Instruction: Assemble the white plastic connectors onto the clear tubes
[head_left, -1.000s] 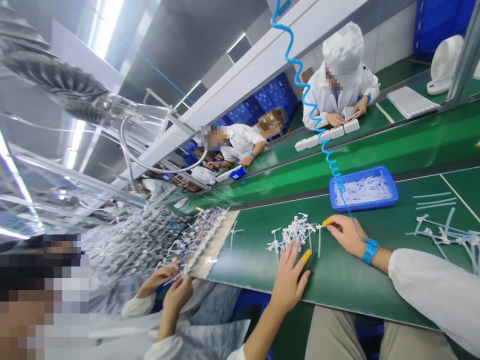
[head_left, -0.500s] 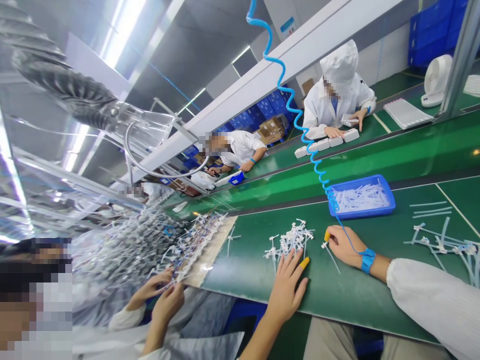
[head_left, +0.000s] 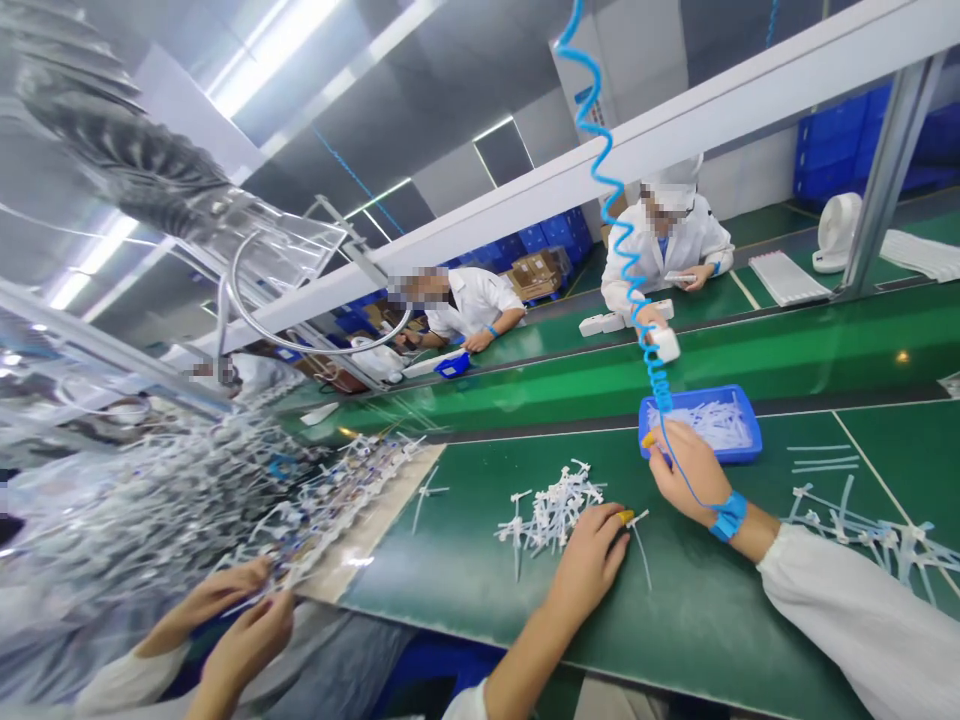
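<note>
My left hand (head_left: 594,550), palm down on the green work surface, has its fingers bent closed. Its yellow-covered fingertip is at a white clip with a thin translucent strip (head_left: 641,552), and the hand seems to grip it. Beside that hand lies a pile of similar clips and strips (head_left: 551,512). My right hand (head_left: 691,478), with a blue wrist strap (head_left: 729,517), is at the near left corner of a blue tray (head_left: 739,455) of loose translucent strips. Its fingers are loosely bent and apart, with nothing visible in them; the tips are partly hidden.
A coiled blue cord (head_left: 613,190) hangs down to my right wrist. More clipped strips (head_left: 892,540) lie at right, below several straight strips (head_left: 825,458). A neighbour's hands (head_left: 244,620) work at left. Across the line, a co-worker reaches with a white block (head_left: 664,344).
My right hand has left the single clipped strip and moved to the blue tray. My left hand has moved from the pile to that strip. The view has turned slightly.
</note>
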